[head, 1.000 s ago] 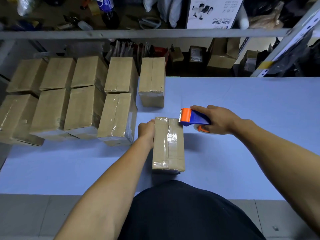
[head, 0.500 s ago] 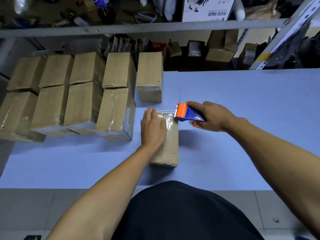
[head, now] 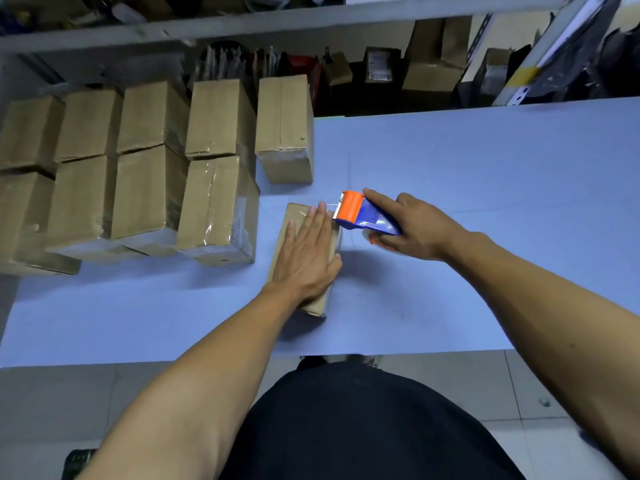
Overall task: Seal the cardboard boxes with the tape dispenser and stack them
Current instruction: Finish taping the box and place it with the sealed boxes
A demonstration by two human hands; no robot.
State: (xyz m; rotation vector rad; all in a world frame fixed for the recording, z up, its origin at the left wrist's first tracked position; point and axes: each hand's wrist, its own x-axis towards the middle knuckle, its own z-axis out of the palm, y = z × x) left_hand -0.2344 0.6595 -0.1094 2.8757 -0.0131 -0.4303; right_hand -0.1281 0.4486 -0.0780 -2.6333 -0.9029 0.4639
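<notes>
Where a pale blue bench [head: 485, 161] meets cluttered metal shelving [head: 242, 22], taped cardboard boxes [head: 149, 188] stand stacked in rows at the left. One small cardboard box [head: 317, 303] lies near the bench's front edge, its long axis running away from the person. Left hand [head: 306, 258] rests flat on its top, fingers straight and pointing away. Right hand [head: 415, 226] grips an orange and blue tape dispenser [head: 363, 214], index finger stretched along its top, its orange head pointing left at the box's far right corner, beside the left fingertips.
</notes>
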